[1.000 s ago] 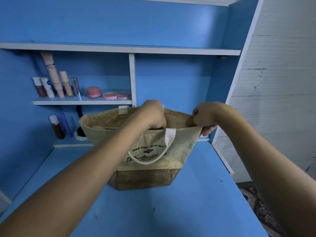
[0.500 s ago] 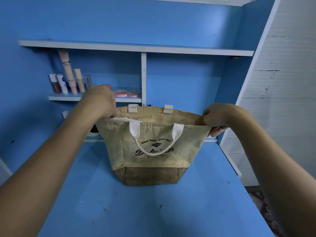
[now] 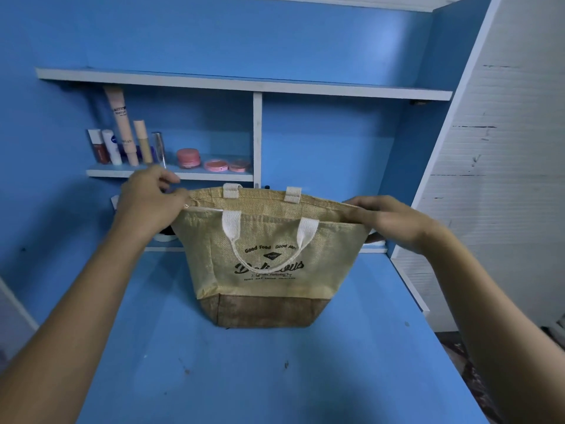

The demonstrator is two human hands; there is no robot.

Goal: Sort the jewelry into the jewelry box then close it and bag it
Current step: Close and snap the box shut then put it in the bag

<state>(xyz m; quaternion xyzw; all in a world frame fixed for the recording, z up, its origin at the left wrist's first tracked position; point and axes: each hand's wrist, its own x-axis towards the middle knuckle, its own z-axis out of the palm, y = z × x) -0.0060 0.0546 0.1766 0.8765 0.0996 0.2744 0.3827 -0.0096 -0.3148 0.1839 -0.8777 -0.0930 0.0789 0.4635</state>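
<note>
While we are pinching the jute bag (image 3: pixel 275 264) standing mid-desk, left hand (image 3: pixel 149 203) at its zip end, right hand (image 3: pixel 394 221) gripping the opposite rim, uneven pulling is risking toppling it.

We see a pale tan woven bag (image 3: pixel 275 264) with a darker brown base, cream handles (image 3: pixel 232 223) and black lettering, standing on a bright blue surface (image 3: pixel 244 377); behind, white-edged shelves (image 3: pixel 244 87) hold pink jars (image 3: pixel 188 157).
</note>
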